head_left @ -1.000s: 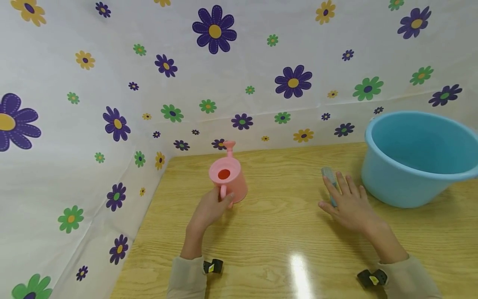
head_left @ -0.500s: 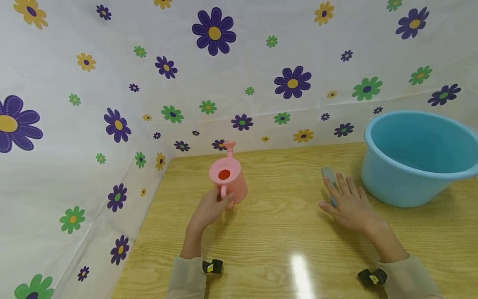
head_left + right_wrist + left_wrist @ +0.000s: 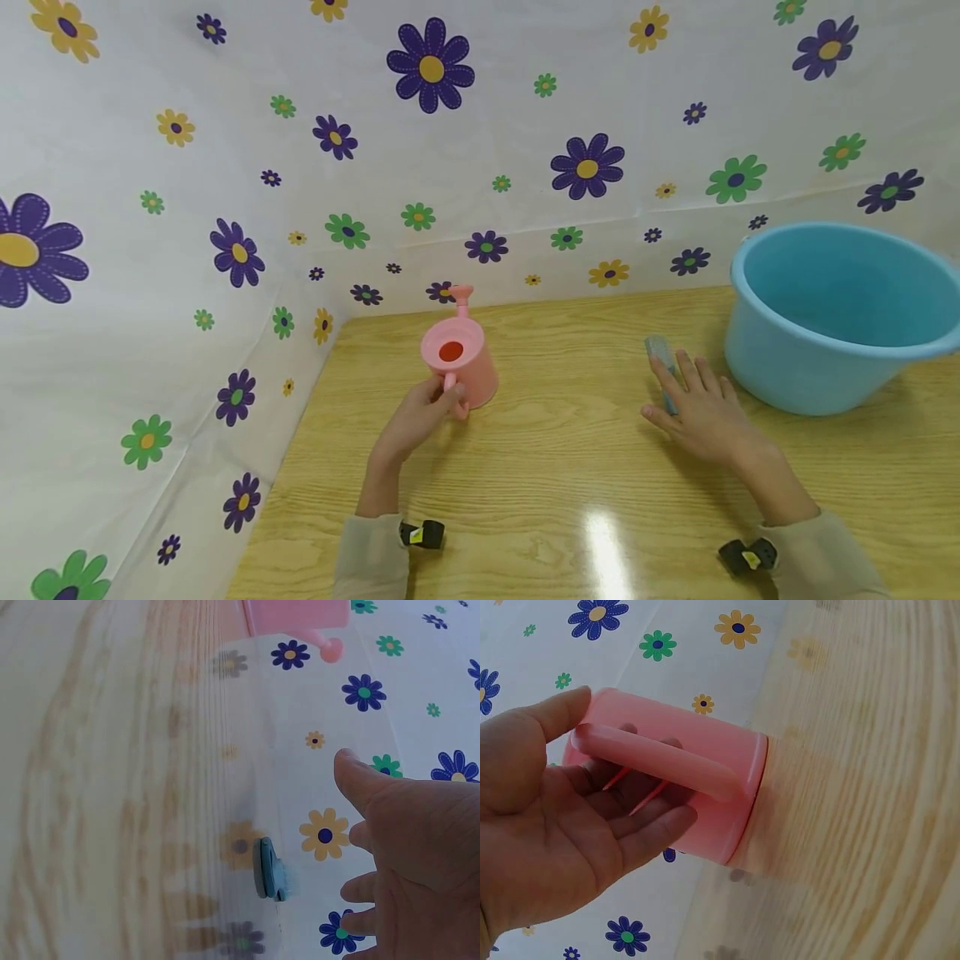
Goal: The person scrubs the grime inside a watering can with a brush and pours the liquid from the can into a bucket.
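A pink watering can (image 3: 474, 373) stands upright on the wooden table, its spout toward the back cloth. My left hand (image 3: 412, 421) is at its handle; in the left wrist view the fingers (image 3: 656, 829) pass between the handle (image 3: 656, 761) and the body, loosely curled, with the thumb lying along the top end. My right hand (image 3: 708, 417) is spread, palm down, over a small blue brush (image 3: 660, 352) with a grey, bristly-looking head. In the right wrist view a gap shows between that hand (image 3: 427, 847) and the brush (image 3: 266, 870).
A large light blue basin (image 3: 813, 375) stands on the table (image 3: 555, 467) at the right, close to my right hand. White cloth (image 3: 510, 100) with printed flowers hangs along the back and left sides of the table.
My left hand and wrist have shifted slightly left, and the thumb has drawn back a little at the handle. The right hand, brush and basin stay practically still.
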{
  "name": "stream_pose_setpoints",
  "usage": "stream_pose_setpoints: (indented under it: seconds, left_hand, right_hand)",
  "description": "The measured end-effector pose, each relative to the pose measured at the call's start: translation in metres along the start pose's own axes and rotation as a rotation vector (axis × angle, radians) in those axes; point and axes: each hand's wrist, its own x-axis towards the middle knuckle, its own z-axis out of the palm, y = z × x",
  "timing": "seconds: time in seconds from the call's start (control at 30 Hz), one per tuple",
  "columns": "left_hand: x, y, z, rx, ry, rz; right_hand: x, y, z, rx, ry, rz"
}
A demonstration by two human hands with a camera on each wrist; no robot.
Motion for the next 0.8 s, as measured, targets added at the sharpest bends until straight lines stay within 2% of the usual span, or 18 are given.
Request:
stream_pose_setpoints:
  seconds: [0.13,0.4,0.57,0.8]
  left_hand:
    - [0.003,-0.004,-0.001,-0.075,-0.018,0.024]
    - [0.005,-0.010,0.000,-0.158,-0.026,0.043]
    - [0.006,-0.011,0.001,-0.172,-0.015,0.052]
    - [0.006,-0.009,0.002,-0.199,-0.001,0.064]
  right_hand:
    - [0.000,0.002,0.002,0.016,-0.007,-0.001]
    - [0.002,0.002,0.003,0.036,0.012,-0.017]
    - [0.004,0.003,0.003,0.053,0.054,-0.021]
    - [0.005,0.006,0.005,0.057,0.071,0.023]
